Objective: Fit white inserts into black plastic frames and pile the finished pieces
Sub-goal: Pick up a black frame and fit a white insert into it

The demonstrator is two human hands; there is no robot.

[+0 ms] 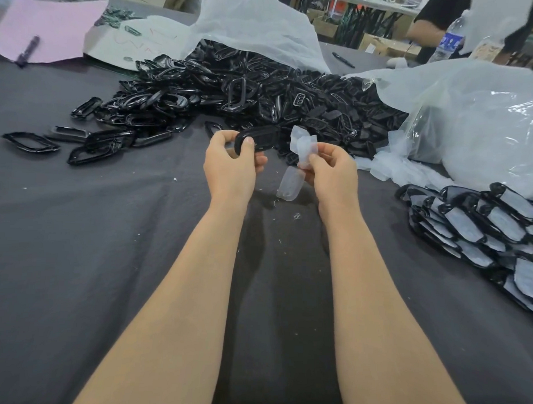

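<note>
Pinched in the left hand (230, 161) is a black frame (255, 140); the right hand (332, 171) grips white inserts (303, 148) above a dark cloth-covered table (106, 241). Finished pieces (482, 227) pile at its right edge; a plastic bag (259, 29) spills loose frames (233, 89).

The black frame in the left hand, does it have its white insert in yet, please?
Not yet. The black frame shows no white, and the right hand holds the white inserts apart from it.
</note>
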